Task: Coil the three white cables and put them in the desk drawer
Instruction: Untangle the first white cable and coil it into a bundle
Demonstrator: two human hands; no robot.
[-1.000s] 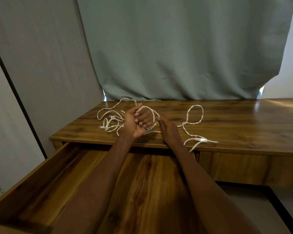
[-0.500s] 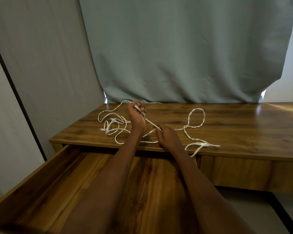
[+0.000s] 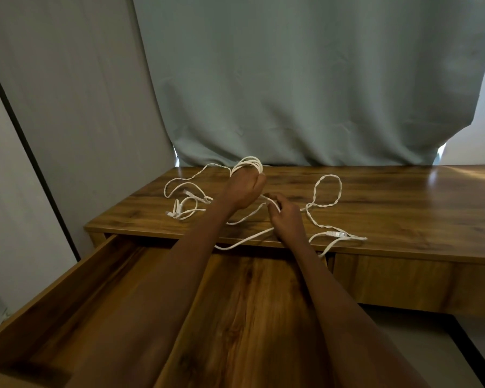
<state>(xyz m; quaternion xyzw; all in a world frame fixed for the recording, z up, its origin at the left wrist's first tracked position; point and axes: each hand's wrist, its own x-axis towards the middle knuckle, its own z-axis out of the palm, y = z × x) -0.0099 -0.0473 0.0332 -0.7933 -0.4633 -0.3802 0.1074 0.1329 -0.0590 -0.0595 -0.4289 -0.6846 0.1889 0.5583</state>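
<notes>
White cables lie tangled on the wooden desk. My left hand is raised above the desk top and grips a small coil of white cable looped over its fingers. My right hand pinches the same cable's free strand just to the right and lower. That strand sags over the desk's front edge. A loose bundle with a plug lies to the left. A twisted loop with a connector lies to the right. The drawer stands pulled out below my arms.
A grey-green curtain hangs behind the desk. A grey wall panel stands at the left. A second drawer front, closed, sits under the desk at the right. The floor shows at the lower right.
My left hand has risen and turned, and more cable is wound round its fingers. My right hand has fed the strand up towards it. The slack strand now droops over the desk edge.
</notes>
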